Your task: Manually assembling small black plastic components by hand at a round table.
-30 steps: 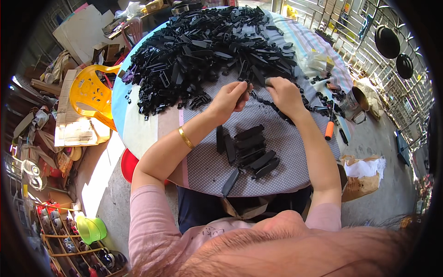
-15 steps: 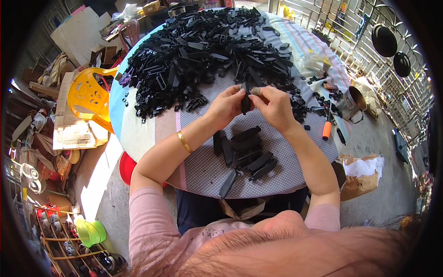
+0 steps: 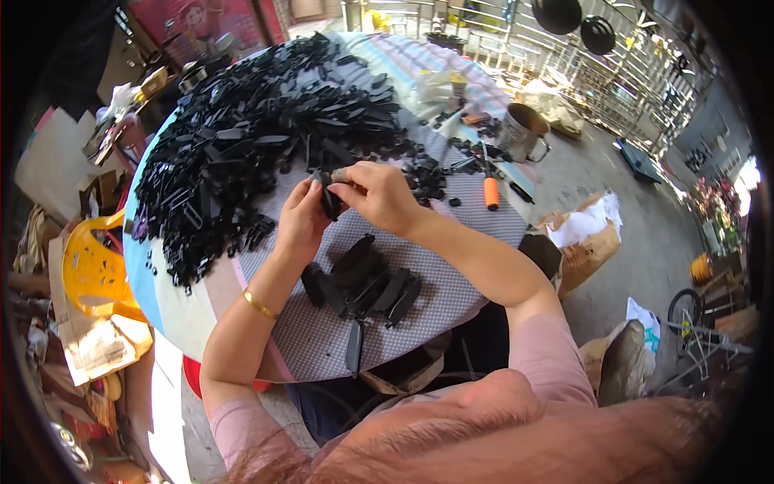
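A dark, elongated plastic piece (image 3: 329, 200) is held up over the table between my two hands. My left hand (image 3: 301, 216) is closed on its left side, a gold bangle on the wrist. Fingertips of my right hand (image 3: 377, 195) pinch at the piece's upper right, with a greyish wrap (image 3: 339, 174) at a fingertip. Nearer me lies a small group of long black pieces (image 3: 363, 278), and a single one (image 3: 354, 348) rests by the table's near edge. Beyond my hands spreads a big heap of black plastic parts (image 3: 242, 137).
An orange-handled screwdriver (image 3: 491, 194) and a metal mug (image 3: 524, 133) are on the round table's right side, near a clear plastic bag (image 3: 435, 90). A yellow plastic chair (image 3: 93, 262) stands left of the table. A paper sack (image 3: 582, 234) is on the floor at right.
The whole view has swung, so the table now appears further left and turned. Both hands still hold the dark piece, and the loose pieces near me look unmoved on the cloth.
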